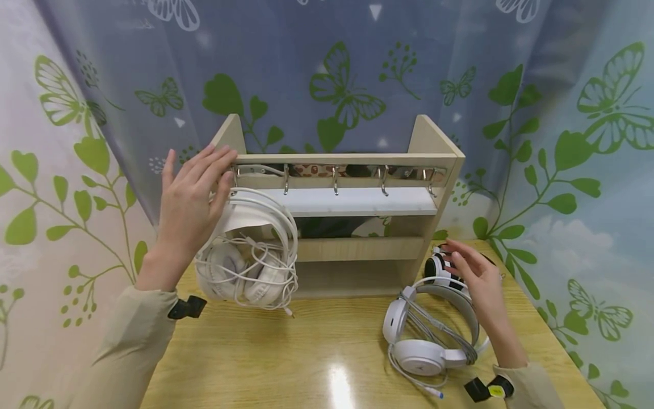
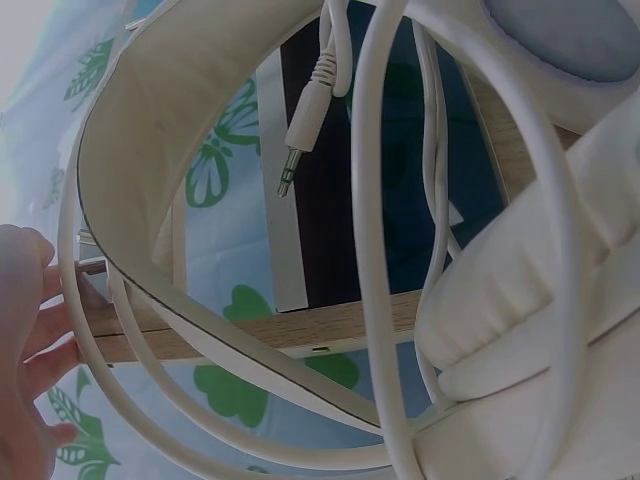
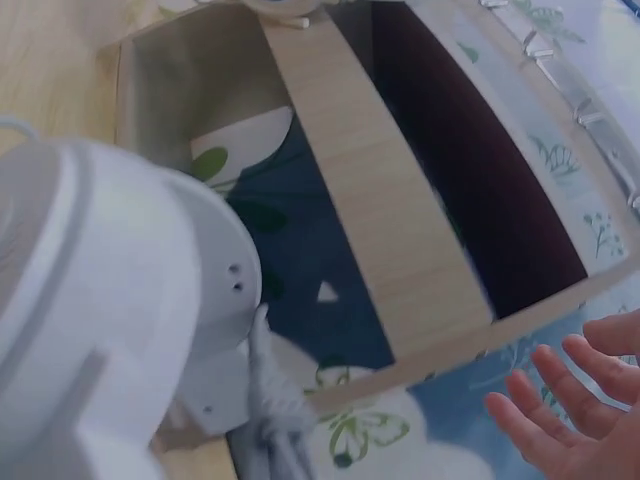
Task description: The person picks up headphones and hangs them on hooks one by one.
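White headphones (image 1: 271,278) hang at the left end of a wooden rack (image 1: 357,250), their white cord wound loosely about the ear cups. In the left wrist view the cord's metal-tipped plug (image 2: 305,125) dangles inside the headband (image 2: 150,110). My left hand (image 1: 191,196) rests with extended fingers on the rack's upper left corner, just over that headband. On the right, a white headset (image 1: 421,355) with a grey cable lies on the table. My right hand (image 1: 482,284) is above its headband, fingers spread and holding nothing in the right wrist view. Beyond them sits a black-and-white headset (image 1: 436,267), partly hidden.
Several metal hooks (image 1: 335,180) line the rack's top rail. A white shelf (image 1: 357,201) runs beneath them. The rack stands on a yellow wooden table (image 1: 286,358), against a blue curtain (image 1: 286,68) printed with leaves and butterflies.
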A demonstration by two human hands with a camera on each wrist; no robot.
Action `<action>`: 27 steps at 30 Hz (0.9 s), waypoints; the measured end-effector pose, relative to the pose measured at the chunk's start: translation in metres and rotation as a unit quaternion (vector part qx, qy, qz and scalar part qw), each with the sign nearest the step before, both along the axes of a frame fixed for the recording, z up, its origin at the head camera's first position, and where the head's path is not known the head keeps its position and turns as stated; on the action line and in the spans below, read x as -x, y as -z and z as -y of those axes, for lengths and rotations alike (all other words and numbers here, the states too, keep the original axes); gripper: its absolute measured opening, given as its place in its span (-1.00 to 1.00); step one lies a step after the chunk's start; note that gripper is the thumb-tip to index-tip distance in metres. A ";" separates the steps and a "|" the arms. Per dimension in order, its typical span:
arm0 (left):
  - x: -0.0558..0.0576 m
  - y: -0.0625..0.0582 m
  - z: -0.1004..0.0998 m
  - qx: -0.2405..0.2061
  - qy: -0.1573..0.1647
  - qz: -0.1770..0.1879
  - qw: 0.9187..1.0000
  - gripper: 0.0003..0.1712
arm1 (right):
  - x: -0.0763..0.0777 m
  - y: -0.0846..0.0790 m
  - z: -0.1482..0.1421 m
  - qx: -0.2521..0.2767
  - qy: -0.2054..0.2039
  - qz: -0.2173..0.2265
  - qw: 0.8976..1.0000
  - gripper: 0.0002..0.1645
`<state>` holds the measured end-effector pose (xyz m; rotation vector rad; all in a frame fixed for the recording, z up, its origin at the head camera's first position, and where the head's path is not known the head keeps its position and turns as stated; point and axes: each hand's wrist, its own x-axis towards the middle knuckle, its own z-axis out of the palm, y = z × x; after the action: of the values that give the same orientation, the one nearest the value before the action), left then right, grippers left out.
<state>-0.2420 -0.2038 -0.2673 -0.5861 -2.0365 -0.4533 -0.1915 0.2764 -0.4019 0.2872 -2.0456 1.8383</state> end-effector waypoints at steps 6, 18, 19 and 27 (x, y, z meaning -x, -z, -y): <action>0.001 0.000 0.001 0.002 -0.002 -0.002 1.000 -0.59 | -0.004 0.012 -0.014 0.014 0.005 0.015 1.000 -0.58; -0.001 0.000 0.000 -0.001 0.000 0.003 1.000 -0.60 | -0.012 0.036 -0.048 0.028 0.012 0.041 0.999 -0.62; -0.001 0.000 0.000 -0.001 0.000 0.003 1.000 -0.60 | -0.013 0.037 -0.050 0.026 0.014 0.043 0.999 -0.61; -0.001 0.000 -0.001 -0.003 0.000 0.003 1.000 -0.60 | -0.022 0.048 -0.068 0.027 0.020 0.060 0.998 -0.62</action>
<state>-0.2414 -0.2032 -0.2672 -0.5819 -2.0398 -0.4608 -0.1696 0.3441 -0.4496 0.1232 -2.0606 1.9255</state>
